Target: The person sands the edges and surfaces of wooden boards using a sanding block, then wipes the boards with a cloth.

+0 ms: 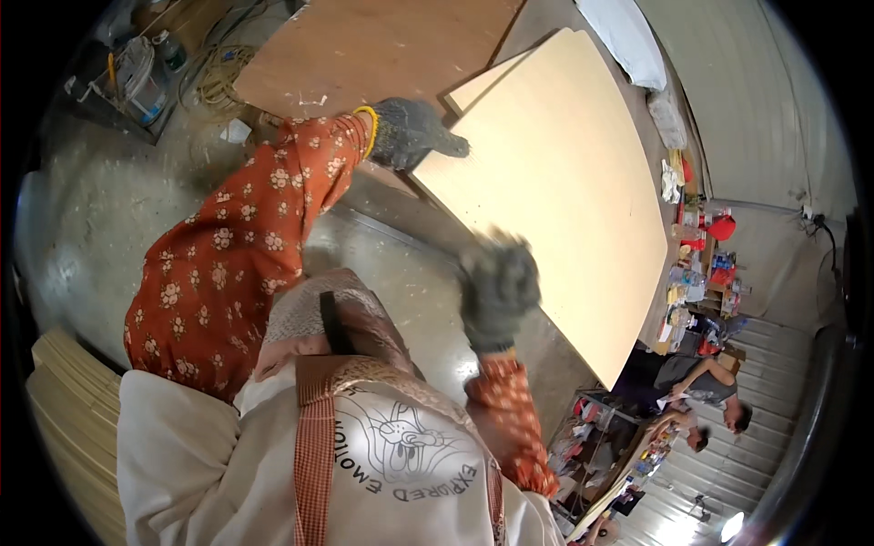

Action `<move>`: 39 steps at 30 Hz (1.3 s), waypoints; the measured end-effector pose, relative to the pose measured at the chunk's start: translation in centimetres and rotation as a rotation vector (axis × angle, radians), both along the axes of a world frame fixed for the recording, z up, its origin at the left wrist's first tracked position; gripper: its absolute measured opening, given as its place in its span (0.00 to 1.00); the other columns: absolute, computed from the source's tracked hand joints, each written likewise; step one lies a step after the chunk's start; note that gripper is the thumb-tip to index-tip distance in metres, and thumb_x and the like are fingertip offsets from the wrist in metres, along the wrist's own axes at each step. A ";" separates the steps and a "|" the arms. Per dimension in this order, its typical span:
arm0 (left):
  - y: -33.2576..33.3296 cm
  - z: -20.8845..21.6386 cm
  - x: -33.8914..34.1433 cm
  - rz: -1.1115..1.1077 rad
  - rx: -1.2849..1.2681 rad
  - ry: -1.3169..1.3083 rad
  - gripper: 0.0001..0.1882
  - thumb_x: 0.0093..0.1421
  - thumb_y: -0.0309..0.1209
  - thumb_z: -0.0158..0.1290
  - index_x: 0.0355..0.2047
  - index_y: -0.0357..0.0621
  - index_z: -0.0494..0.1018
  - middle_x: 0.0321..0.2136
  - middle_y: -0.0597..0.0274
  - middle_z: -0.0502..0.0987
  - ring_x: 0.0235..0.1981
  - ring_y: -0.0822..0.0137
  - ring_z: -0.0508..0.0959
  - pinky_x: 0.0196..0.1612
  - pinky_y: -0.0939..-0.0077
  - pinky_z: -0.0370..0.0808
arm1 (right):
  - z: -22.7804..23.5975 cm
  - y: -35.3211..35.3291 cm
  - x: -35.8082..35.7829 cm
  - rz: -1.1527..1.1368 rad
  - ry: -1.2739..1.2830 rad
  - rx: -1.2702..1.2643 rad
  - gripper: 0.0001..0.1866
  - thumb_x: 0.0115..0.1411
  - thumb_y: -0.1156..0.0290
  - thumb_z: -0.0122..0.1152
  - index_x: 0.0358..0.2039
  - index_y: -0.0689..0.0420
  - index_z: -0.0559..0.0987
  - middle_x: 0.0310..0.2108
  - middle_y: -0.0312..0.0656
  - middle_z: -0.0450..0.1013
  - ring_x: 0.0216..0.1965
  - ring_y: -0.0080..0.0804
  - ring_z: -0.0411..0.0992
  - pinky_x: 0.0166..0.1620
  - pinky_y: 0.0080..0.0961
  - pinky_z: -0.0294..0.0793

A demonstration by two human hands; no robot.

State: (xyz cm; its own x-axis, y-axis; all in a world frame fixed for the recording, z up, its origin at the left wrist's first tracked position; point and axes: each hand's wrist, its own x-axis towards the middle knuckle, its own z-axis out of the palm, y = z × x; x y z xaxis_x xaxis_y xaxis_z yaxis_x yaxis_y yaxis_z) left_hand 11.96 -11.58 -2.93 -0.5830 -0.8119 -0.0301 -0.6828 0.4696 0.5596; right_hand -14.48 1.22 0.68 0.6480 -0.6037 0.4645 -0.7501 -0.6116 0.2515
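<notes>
A large pale wooden board [564, 191] lies ahead of me, tilted in the view, over another pale board [482, 86] whose corner shows at its far left. My left hand [405, 134], in a dark grey glove with a yellow cuff, grips the pale board's near left corner. Its thumb rests on top; the other fingers are mostly hidden. My right hand [499, 289], gloved in grey too, is by the board's near edge, smeared by motion. Whether it touches the board or holds anything cannot be made out.
A brown board surface [382, 55] spreads at the far left. Coiled hose [223, 77] and a white bucket [146, 86] stand beyond my left arm. Stacked pale strips [73, 428] sit at lower left. Shelves of bottles [696, 273] and people [701, 382] are at the right.
</notes>
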 end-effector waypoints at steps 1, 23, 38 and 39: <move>-0.2 -0.2 -0.1 -0.016 -0.106 0.046 0.18 0.69 0.43 0.42 0.56 0.65 0.72 0.27 0.58 0.80 0.28 0.56 0.79 0.34 0.62 0.74 | 0.5 1.1 -2.3 -0.051 -0.054 0.021 0.23 0.53 0.64 0.65 0.50 0.48 0.74 0.60 0.49 0.62 0.54 0.50 0.69 0.47 0.44 0.74; -0.2 -0.5 1.0 -0.109 -0.289 -0.019 0.29 0.55 0.32 0.56 0.59 0.56 0.69 0.46 0.54 0.78 0.47 0.52 0.76 0.49 0.61 0.74 | -1.9 4.0 -11.8 -0.694 -0.680 0.206 0.31 0.63 0.65 0.56 0.64 0.55 0.60 0.61 0.45 0.65 0.62 0.44 0.63 0.58 0.43 0.66; 0.5 2.6 -0.4 0.389 0.531 0.152 0.21 0.62 0.33 0.52 0.55 0.42 0.72 0.39 0.47 0.79 0.41 0.53 0.80 0.43 0.63 0.76 | -1.4 3.7 -22.7 -0.924 -0.384 0.056 0.30 0.66 0.64 0.49 0.67 0.57 0.57 0.65 0.47 0.59 0.64 0.41 0.61 0.58 0.38 0.68; 0.7 2.2 -0.4 0.320 0.412 0.101 0.23 0.59 0.31 0.54 0.55 0.41 0.71 0.39 0.47 0.79 0.40 0.52 0.80 0.43 0.63 0.76 | -1.4 4.2 -25.1 -1.030 -0.212 -0.002 0.30 0.67 0.63 0.47 0.67 0.57 0.55 0.66 0.47 0.57 0.64 0.42 0.60 0.59 0.39 0.68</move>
State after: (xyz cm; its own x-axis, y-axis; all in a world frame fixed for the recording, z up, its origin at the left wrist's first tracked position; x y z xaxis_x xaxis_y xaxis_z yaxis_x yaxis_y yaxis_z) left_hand 11.53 -10.87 -0.73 -0.3243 -0.8826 -0.3404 -0.6892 -0.0261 0.7241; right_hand -39.54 5.44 -0.69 -0.2732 -0.8154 0.5103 -0.9361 0.3476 0.0542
